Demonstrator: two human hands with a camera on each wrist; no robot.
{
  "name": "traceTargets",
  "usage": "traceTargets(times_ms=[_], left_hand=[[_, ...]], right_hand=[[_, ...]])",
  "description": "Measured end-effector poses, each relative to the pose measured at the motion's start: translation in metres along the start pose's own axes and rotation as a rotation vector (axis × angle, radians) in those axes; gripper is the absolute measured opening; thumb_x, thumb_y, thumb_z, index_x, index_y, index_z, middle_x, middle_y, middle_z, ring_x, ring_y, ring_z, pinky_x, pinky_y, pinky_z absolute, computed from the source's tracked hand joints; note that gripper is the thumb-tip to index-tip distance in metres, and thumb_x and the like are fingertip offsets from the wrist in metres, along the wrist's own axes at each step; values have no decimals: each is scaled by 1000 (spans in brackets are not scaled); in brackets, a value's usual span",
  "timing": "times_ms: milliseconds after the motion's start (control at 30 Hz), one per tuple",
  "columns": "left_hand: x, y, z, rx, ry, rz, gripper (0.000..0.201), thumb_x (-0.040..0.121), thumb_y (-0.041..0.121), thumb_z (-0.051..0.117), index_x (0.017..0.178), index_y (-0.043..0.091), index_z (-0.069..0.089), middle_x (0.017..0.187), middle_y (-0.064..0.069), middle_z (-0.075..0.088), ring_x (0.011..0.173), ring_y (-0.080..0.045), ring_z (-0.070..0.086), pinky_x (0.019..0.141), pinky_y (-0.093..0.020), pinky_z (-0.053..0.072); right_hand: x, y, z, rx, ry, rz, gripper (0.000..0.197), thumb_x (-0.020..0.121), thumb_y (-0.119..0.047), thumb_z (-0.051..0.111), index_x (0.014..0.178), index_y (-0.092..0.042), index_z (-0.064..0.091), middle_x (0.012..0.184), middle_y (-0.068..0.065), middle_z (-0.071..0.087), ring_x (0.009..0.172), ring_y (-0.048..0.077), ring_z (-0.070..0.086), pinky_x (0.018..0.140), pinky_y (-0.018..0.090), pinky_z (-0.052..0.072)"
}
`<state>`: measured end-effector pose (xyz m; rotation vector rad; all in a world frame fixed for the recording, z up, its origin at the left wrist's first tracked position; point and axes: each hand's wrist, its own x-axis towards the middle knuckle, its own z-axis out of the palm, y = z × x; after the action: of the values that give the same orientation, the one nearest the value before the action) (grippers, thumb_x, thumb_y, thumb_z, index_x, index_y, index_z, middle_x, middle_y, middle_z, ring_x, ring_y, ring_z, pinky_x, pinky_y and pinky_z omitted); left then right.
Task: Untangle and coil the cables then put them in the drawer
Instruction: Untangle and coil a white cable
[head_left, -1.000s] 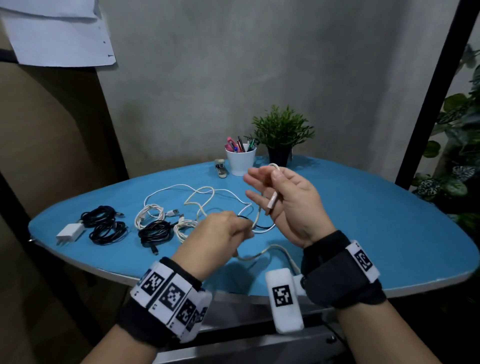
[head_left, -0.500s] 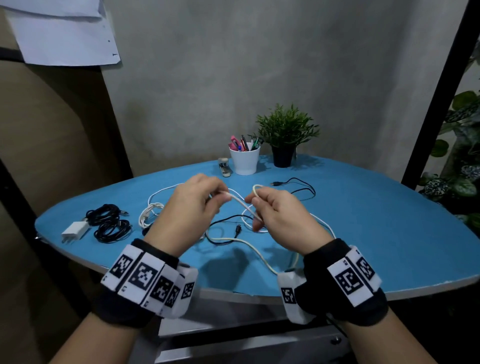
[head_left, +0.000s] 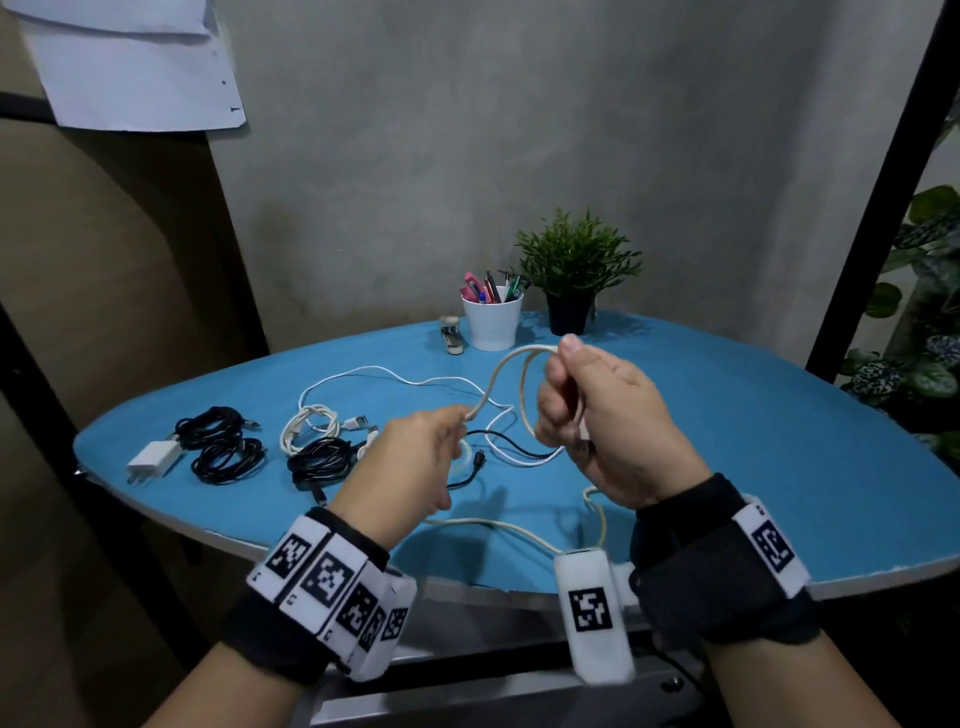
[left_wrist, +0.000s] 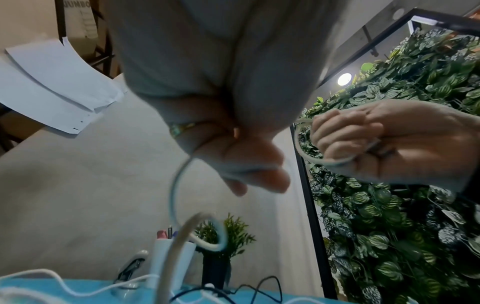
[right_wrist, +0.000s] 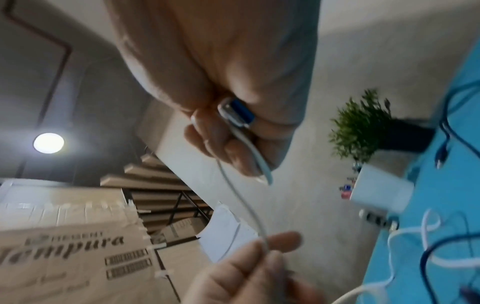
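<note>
- Head view: right hand (head_left: 608, 421) is raised above the surface (head_left: 779, 467), fingers curled round loops of the cream cable (head_left: 506, 374); thumb tip pins the top of the loop.
- Left hand (head_left: 415, 462) pinches the same cable lower down, feeding a strand up toward the right hand. The rest of the cable trails across the front edge of the surface and back up toward the right wrist.
- Change: half a second ago both hands were level and close together over the surface, with the cable taut between them; now the right hand has lifted and a round loop stands open between the two. Judged: winding is under way on this cable, with a good length left to gather.
- On the surface: a loose white cable (head_left: 395, 376) and a loose black cable (head_left: 498, 439) lie crossed, not yet coiled; two black coils beside a white charger (head_left: 153, 457) at left, plus a white coil (head_left: 306, 423) and a black coil (head_left: 322, 462). No drawer in view.
- Left wrist view: left hand (left_wrist: 233, 156) holds the cable (left_wrist: 174, 185), which curves down; right hand (left_wrist: 384, 139) grips its loop.
- Right wrist view: right hand (right_wrist: 233, 123) clasps a USB plug (right_wrist: 237, 114) along with the cable; image is blurred.
</note>
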<state>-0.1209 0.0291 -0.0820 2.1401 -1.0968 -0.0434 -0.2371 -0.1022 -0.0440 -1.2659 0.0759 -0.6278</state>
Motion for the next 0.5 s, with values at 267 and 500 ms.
traceTargets(times_ms=[267,500], left_hand=[[-19,-1,11,72,-288,-2,22,94,11,37,97,22,56,86,-4,67,46,-19,62,45,-22,48],[-27,11,-15,-10,-153,104,15,96,26,46,83,21,51,75,2,62,41,-14,56,45,-19,43]], right_hand=[[16,12,6,330,168,-51,23,99,-14,40,85,-11,58,107,11,64,119,25,58,99,38,45],[20,27,-1,-843,90,-245,21,99,-19,44,93,-6,59,97,6,62,93,14,56,83,30,42]])
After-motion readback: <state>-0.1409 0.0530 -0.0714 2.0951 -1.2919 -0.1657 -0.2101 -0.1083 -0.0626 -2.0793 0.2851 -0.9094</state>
